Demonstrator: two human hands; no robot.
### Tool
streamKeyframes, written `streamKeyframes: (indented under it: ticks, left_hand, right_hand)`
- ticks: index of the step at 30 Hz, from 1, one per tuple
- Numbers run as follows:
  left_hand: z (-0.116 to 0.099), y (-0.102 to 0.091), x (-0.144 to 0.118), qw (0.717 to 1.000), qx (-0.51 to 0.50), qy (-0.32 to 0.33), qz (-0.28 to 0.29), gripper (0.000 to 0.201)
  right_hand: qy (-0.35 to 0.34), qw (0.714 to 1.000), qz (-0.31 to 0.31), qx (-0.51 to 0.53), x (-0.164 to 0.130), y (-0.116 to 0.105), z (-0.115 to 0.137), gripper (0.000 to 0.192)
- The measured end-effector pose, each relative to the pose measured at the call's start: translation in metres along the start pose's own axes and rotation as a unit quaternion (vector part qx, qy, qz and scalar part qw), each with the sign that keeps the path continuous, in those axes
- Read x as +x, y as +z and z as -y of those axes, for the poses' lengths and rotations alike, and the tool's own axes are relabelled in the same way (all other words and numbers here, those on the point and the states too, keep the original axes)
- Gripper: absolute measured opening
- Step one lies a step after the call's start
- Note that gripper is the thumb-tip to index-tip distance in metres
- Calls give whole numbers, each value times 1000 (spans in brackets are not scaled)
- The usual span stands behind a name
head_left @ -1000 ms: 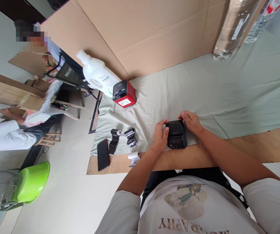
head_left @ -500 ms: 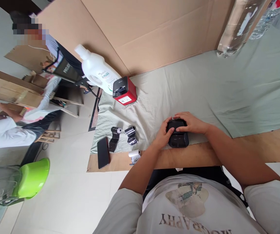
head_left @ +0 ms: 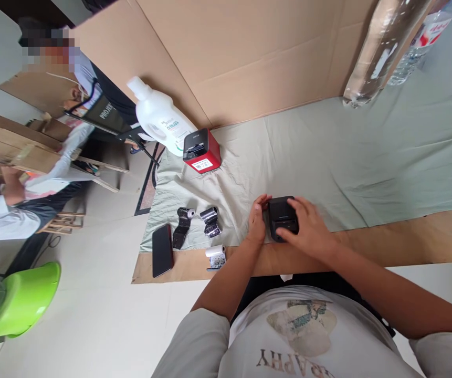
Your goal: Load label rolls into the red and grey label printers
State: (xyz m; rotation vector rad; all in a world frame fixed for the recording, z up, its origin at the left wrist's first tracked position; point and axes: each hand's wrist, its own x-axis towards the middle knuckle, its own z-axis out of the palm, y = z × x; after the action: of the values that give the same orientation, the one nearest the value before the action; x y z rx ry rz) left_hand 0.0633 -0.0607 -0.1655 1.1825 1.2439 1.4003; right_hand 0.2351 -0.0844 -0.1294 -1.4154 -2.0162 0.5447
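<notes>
A compact black portable printer (head_left: 282,212) lies on the cloth near the table's front edge, its lid down. My left hand (head_left: 257,219) stands at its left side, fingers stretched and fingertips by the far left corner. Across its right part reaches my right hand (head_left: 308,226), fingers and thumb spread apart, the thumb over the front half and the fingertips by the far right corner. To the left lie a partly unrolled dark paper roll (head_left: 183,224), a shiny dark roll (head_left: 210,221) and a white printed roll (head_left: 215,254).
A smartphone (head_left: 163,251) lies at the table's left corner. A red and black box-shaped device (head_left: 202,150) and a white detergent bottle (head_left: 163,118) stand behind. Cardboard (head_left: 257,58) walls the back; bottles (head_left: 414,50) stand back right. Another person (head_left: 9,210) sits at far left.
The printer's lid was raised and is now down. My right hand has moved over the printer with its fingers spread; my left hand has drawn back to its left side.
</notes>
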Motion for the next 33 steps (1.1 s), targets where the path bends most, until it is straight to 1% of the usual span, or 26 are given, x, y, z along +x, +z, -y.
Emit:
streamKeyframes:
  ticks: [2, 4, 6, 9, 12, 14, 16, 19, 20, 22, 24, 26, 28, 29, 31, 32, 33]
  left_hand:
    - [2, 0, 0, 998, -43, -14, -34, 59]
    - [3, 0, -1, 997, -58, -18, -56, 56]
    - [3, 0, -3, 997, -40, -8, -69, 52]
    - [1, 0, -8, 997, 17, 8, -76, 48]
    - [-2, 0, -10, 994, 75, 12, -74, 47]
    - [-2, 1, -10, 992, 112, 13, -59, 44]
    - [0, 2, -10, 988, 149, 21, -36, 39]
    - [2, 3, -8, 976, 210, 53, 0, 26]
    - [2, 4, -8, 971, 228, 65, 11, 21]
    - [2, 4, -6, 963, 257, 80, 28, 14]
    - [0, 5, -5, 956, 277, 86, 36, 12]
    - [-3, 7, -5, 950, 295, 91, 44, 11]
    - [-6, 10, -9, 941, 320, 96, 55, 11]
    - [-7, 12, -12, 934, 338, 96, 63, 11]
    - [-10, 13, -14, 913, 385, 91, 97, 12]
    - [-13, 11, -13, 901, 405, 88, 127, 12]
    - [-16, 8, -7, 890, 419, 83, 162, 12]
  right_hand:
    - [-20, 998, 3, -56, -16, 10, 19, 90]
    - [-22, 995, 18, -100, -23, 20, 31, 93]
    - [-17, 991, 32, -125, -23, 24, 35, 90]
    - [-32, 991, 41, -126, -13, 17, 28, 81]
    - [-72, 992, 26, -96, 9, 0, 5, 80]
    - [-79, 993, 6, -87, 36, -15, -20, 79]
    - [-43, 993, -19, -105, 74, -32, -54, 76]
    - [46, 987, -44, -150, 138, -63, -113, 78]
    - [66, 983, -49, -166, 157, -75, -131, 79]
    - [101, 975, -42, -195, 188, -99, -165, 81]
    - [130, 968, -19, -216, 206, -119, -189, 81]
    - [150, 962, 4, -229, 214, -133, -202, 84]
    - [159, 959, 15, -234, 214, -137, -204, 84]
    - [161, 958, 11, -236, 212, -135, -201, 82]
    - [156, 956, -23, -249, 200, -123, -191, 74]
    - [144, 953, -47, -261, 191, -114, -184, 70]
    - [116, 953, -65, -272, 179, -103, -177, 68]
